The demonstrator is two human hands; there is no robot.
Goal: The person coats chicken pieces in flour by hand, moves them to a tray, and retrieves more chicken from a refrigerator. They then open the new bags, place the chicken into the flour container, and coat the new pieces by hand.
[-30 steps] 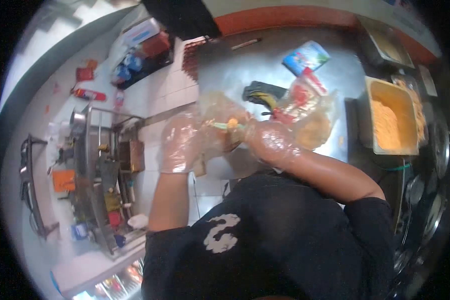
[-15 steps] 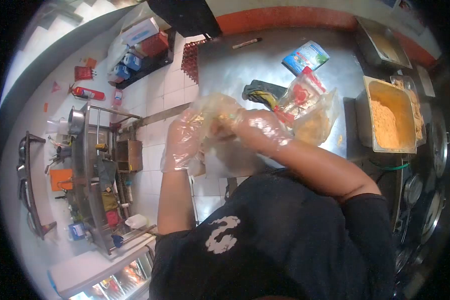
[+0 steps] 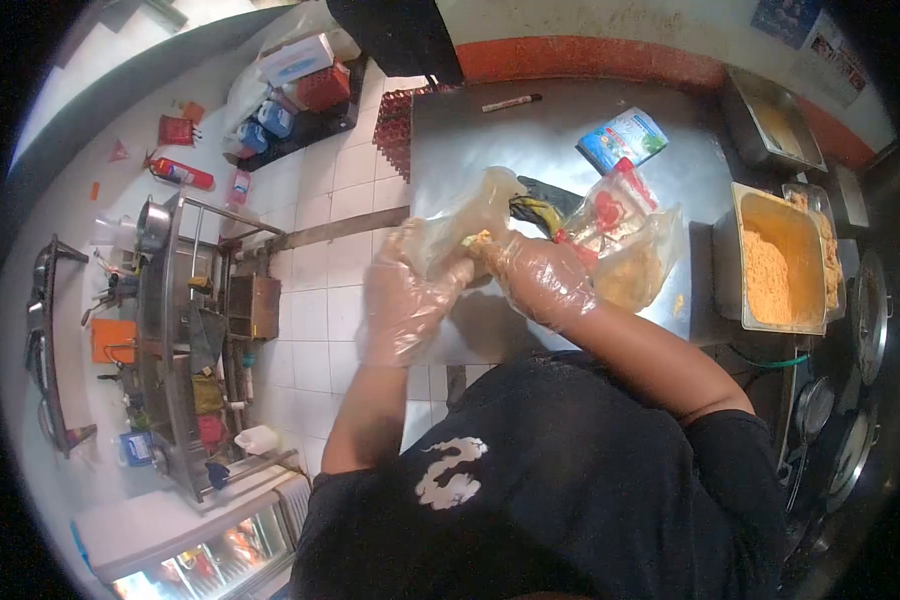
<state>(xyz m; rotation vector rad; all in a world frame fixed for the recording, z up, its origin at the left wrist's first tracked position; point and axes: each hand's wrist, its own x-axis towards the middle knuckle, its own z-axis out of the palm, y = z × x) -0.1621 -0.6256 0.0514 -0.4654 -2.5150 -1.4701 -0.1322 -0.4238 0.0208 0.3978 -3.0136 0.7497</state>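
Both of my hands wear clear plastic gloves. My left hand (image 3: pixel 410 305) has its fingers closed on a clear plastic bag (image 3: pixel 470 208), which extends away from me over the table edge. Right beside it, my right hand (image 3: pixel 547 278) is curled at the same bag, its fingertips by a small yellowish food clump (image 3: pixel 478 239). Beyond my right hand lie a dark packet with yellow stripes (image 3: pixel 542 203), a red-and-white plastic packet (image 3: pixel 615 205) and a clear bag with tan contents (image 3: pixel 635 278).
A blue pouch (image 3: pixel 623 138) and a marker pen (image 3: pixel 511 103) lie farther back on the metal table (image 3: pixel 470 140). On the right stands a metal pan of orange crumbs (image 3: pixel 775 270), near another metal container (image 3: pixel 770 115). A metal rack (image 3: pixel 175 330) stands left across the tiled floor.
My left hand has turned and moved right, closer to my right hand. The plastic bag now stretches up and away, and the food clump shows more clearly. The view has shifted slightly.
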